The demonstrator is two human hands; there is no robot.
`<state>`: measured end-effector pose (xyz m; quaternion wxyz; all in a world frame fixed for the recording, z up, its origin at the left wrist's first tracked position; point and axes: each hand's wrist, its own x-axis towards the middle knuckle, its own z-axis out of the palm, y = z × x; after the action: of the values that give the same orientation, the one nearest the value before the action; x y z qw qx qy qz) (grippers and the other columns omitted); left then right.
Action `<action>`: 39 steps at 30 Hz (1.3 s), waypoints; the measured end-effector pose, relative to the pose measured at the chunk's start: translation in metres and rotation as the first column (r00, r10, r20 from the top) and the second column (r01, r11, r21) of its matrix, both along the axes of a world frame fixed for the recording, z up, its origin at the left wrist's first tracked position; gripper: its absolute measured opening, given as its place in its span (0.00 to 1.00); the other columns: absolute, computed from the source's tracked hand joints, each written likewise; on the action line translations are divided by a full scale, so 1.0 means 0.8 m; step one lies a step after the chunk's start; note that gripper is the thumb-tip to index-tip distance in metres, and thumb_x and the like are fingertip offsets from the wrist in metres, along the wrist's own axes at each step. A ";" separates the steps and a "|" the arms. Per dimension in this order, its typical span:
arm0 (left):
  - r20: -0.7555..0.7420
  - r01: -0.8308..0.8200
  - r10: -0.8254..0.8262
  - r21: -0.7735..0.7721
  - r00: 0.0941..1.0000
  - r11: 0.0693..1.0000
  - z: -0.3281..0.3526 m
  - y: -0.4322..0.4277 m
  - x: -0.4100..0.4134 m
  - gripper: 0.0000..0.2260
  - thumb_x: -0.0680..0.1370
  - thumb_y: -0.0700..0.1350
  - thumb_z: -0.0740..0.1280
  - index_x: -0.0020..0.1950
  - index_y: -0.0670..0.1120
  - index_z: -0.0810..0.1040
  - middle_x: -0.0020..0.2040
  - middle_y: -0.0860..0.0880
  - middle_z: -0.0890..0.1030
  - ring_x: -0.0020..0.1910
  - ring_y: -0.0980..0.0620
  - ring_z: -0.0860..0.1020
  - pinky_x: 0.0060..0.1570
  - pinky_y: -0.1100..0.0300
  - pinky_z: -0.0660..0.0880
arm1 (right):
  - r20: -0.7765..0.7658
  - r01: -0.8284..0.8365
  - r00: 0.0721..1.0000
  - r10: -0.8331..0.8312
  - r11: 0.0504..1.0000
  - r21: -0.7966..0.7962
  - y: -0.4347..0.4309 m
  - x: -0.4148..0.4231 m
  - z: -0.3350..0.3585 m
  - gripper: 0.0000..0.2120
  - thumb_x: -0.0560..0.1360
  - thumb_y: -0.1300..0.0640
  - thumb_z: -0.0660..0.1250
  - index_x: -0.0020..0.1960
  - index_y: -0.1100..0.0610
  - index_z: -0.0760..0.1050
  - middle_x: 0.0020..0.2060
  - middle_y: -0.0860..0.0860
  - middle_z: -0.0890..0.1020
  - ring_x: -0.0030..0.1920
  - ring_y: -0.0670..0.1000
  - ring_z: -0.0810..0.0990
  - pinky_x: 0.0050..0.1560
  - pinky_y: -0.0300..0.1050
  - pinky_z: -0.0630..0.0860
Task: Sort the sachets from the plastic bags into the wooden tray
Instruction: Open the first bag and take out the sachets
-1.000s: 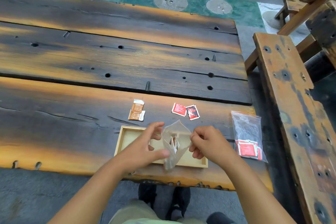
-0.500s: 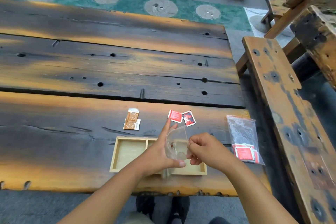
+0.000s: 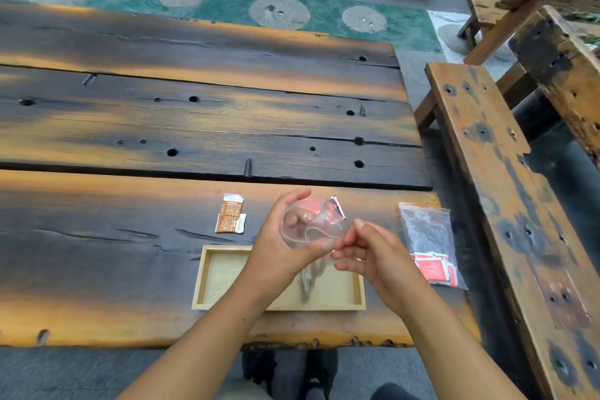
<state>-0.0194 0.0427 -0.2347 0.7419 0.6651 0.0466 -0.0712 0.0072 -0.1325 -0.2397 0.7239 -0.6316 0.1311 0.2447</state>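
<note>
Both hands hold a clear plastic bag [image 3: 319, 226] above the wooden tray [image 3: 224, 273]. My left hand [image 3: 276, 253] has its fingers pushed inside the bag's mouth, thumb outside. My right hand [image 3: 373, 256] pinches the bag's rim from the right. The bag's lower part hangs blurred over the tray's middle, with pale sachets [image 3: 308, 279] inside it. Two brown sachets [image 3: 230, 213] lie on the table behind the tray's left end. Red sachets [image 3: 336, 206] lie behind the bag, partly hidden by it.
A second clear bag [image 3: 425, 234] lies flat to the right of the tray, with several red sachets [image 3: 433, 268] at its near end. A wooden bench [image 3: 506, 191] runs along the table's right side. The table's near edge is just below the tray.
My left hand has gone deeper into the bag's mouth and risen with it. The bag has been lifted and spread wider, and now covers the red sachets behind it.
</note>
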 end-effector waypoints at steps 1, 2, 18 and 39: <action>0.029 0.000 0.001 -0.022 1.000 1.000 0.016 0.001 0.002 0.34 0.65 0.40 0.80 0.67 0.49 0.70 0.49 0.56 0.85 0.51 0.62 0.81 0.48 0.69 0.75 | 0.017 0.047 0.999 -0.047 0.999 -0.016 0.000 0.000 -0.006 0.14 0.82 0.55 0.59 0.43 0.62 0.76 0.43 0.61 0.82 0.43 0.55 0.82 0.47 0.50 0.81; 0.057 0.012 -0.009 -0.039 0.998 0.999 0.029 0.001 0.003 0.34 0.65 0.40 0.80 0.68 0.50 0.70 0.51 0.54 0.85 0.53 0.59 0.81 0.49 0.68 0.75 | 0.033 0.074 0.997 -0.073 0.996 -0.044 0.001 0.001 -0.015 0.13 0.81 0.54 0.60 0.47 0.62 0.77 0.47 0.62 0.83 0.50 0.56 0.82 0.53 0.53 0.80; 0.021 -0.079 0.116 -0.615 0.993 0.785 0.097 -0.002 0.045 0.46 0.60 0.50 0.82 0.74 0.46 0.65 0.58 0.37 0.80 0.56 0.38 0.81 0.57 0.45 0.78 | -0.394 0.388 0.910 -0.131 0.605 0.695 0.040 -0.030 0.027 0.38 0.73 0.29 0.58 0.65 0.60 0.78 0.62 0.61 0.81 0.57 0.61 0.83 0.51 0.56 0.81; -0.533 -0.397 -0.158 -0.767 0.831 0.504 -0.111 -0.073 -0.025 0.29 0.59 0.54 0.82 0.54 0.42 0.84 0.52 0.38 0.83 0.54 0.39 0.82 0.62 0.37 0.72 | -0.590 0.619 0.741 -0.320 0.667 0.415 -0.020 -0.139 -0.052 0.23 0.79 0.50 0.59 0.69 0.61 0.73 0.64 0.63 0.79 0.61 0.62 0.80 0.55 0.59 0.80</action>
<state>-0.0395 -0.0160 -0.3234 0.9283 0.1566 0.2603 -0.2146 -0.1041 -0.1482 -0.2816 0.8661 -0.2382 0.3830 0.2155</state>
